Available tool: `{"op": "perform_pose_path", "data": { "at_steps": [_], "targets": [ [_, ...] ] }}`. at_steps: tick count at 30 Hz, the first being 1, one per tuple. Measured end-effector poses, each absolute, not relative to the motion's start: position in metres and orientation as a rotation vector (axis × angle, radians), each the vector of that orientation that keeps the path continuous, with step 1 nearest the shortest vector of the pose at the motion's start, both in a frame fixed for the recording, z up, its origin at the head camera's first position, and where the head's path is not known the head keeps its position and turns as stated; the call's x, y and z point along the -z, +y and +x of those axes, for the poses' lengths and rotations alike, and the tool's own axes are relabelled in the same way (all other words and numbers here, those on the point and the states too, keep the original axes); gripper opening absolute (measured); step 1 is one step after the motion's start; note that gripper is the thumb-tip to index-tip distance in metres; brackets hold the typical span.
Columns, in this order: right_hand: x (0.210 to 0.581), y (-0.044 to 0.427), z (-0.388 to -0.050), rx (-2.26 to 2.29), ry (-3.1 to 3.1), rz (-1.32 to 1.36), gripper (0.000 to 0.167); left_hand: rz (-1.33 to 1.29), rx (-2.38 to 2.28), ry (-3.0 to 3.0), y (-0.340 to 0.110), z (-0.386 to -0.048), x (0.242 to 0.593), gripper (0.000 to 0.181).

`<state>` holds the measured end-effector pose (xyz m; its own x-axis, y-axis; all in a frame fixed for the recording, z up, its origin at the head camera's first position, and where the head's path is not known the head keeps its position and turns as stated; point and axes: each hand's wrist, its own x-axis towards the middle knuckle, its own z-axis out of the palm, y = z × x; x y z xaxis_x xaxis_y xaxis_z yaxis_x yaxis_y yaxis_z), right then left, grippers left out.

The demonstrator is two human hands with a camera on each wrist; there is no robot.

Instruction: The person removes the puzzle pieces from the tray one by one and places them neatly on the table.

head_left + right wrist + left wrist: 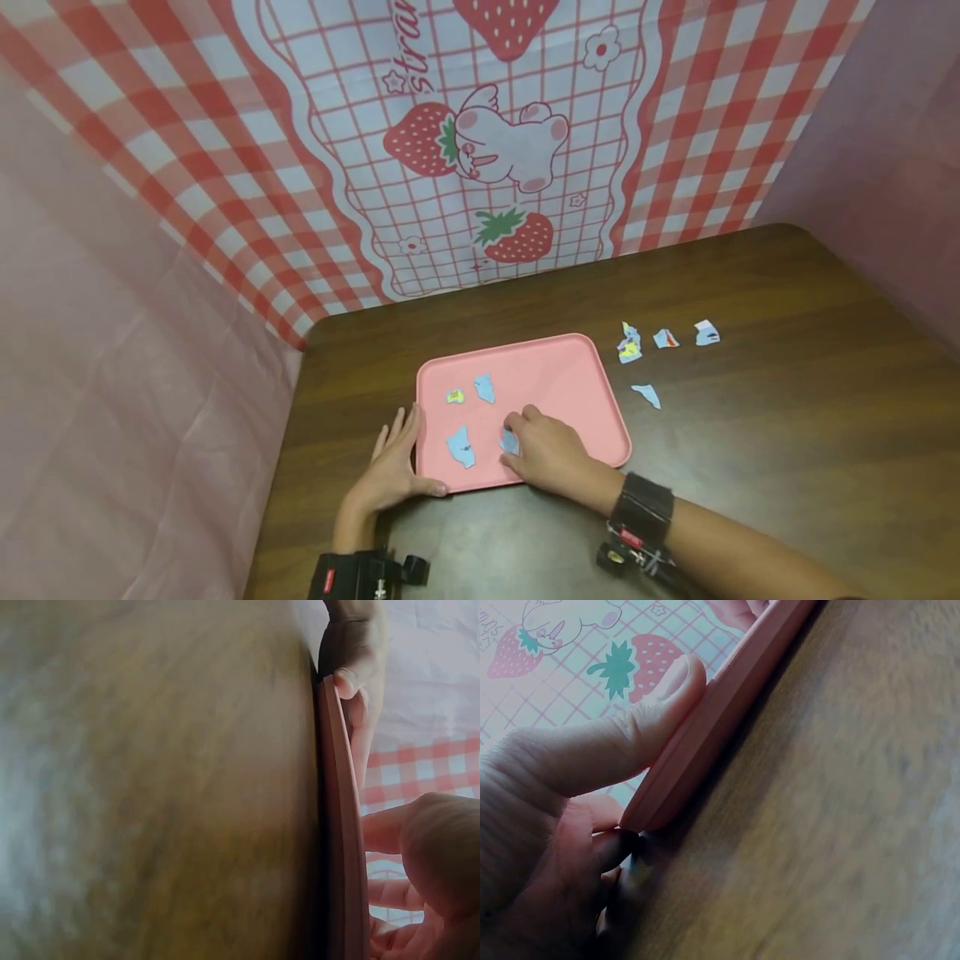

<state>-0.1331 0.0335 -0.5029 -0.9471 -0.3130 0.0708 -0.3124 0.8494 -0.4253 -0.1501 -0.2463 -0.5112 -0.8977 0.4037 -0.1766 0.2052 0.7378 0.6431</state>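
Observation:
A pink tray [551, 375] lies on the table. My left hand [390, 475] grips its near left corner, the thumb on the near rim and the fingers along the left side; the left wrist view shows the thumb [630, 742] over the rim. Inside the tray, my right hand [551, 450] holds a light blue paper scrap [509, 442] between thumb and fingers, partly covering it. Left of it lies a larger blue scrap [461, 448]. Farther back are another blue scrap [485, 387] and a small yellow-green one [455, 397]. The right wrist view hides the scraps behind the tray's edge [345, 825].
Right of the tray, on the brown table [787, 400], lie a yellow-and-blue scrap [629, 344], a blue one with red [665, 338], a blue-and-white one [707, 333] and a narrow blue one [647, 395]. A strawberry-print cloth [517, 150] hangs behind.

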Motion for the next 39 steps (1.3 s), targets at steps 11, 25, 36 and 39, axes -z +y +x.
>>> {"op": "perform_pose_path", "data": {
  "at_steps": [11, 25, 36, 39],
  "targets": [
    [0.502, 0.032, -0.136, 0.731, 2.972, -0.453, 0.042, 0.469, -0.939, 2.619, -0.247, -0.150, 0.512, 0.137],
    [0.502, 0.032, -0.134, 0.852, 2.962, -0.458, 0.037, 0.476, -0.951, 2.633, -0.249, -0.148, 0.514, 0.138],
    [0.496, 0.049, -0.132, 1.043, 2.972, -0.346, 0.022, 0.504, -0.948, 2.632, -0.248, -0.149, 0.513, 0.137],
    [0.494, 0.057, -0.133, 1.088, 2.990, -0.334, 0.023, 0.495, -0.915, 2.625, -0.248, -0.151, 0.513, 0.138]
  ]
}}
